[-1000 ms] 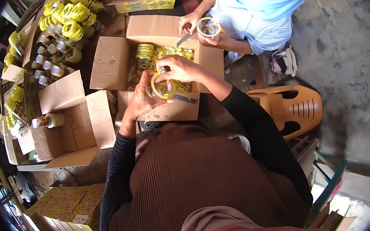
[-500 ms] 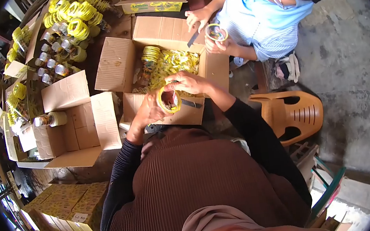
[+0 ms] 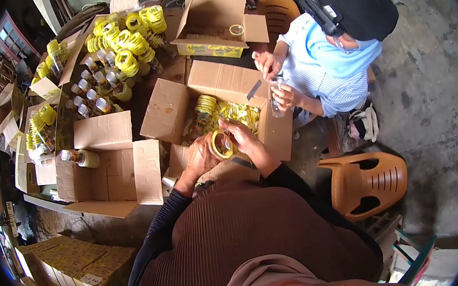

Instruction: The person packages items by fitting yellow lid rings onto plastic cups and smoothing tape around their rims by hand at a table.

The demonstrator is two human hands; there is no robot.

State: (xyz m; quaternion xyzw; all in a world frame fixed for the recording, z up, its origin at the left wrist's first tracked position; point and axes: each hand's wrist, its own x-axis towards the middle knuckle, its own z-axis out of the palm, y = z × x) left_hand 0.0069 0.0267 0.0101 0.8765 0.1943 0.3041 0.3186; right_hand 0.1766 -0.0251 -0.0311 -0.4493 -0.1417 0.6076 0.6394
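Above the near side of an open carton, my left hand is wrapped round the left side of a yellow ring-shaped piece, whose round opening faces up toward me. My right hand is at the ring's right side, its fingers closed together against the rim. Whether a thin strip is pinched there is too small to tell. In the carton, just beyond my hands, lie a stack of yellow rings and many loose yellow scraps.
To the left stands another open carton with a clear-ended tube on its flap. Piled yellow ring stacks and tubes are behind it. At the right a co-worker holds a clear cylinder. An orange chair is nearby.
My view has shifted, so the cartons sit lower. My right hand has moved from the ring's top to its right side. The co-worker's yellow-rimmed piece now appears side-on as a clear cylinder.
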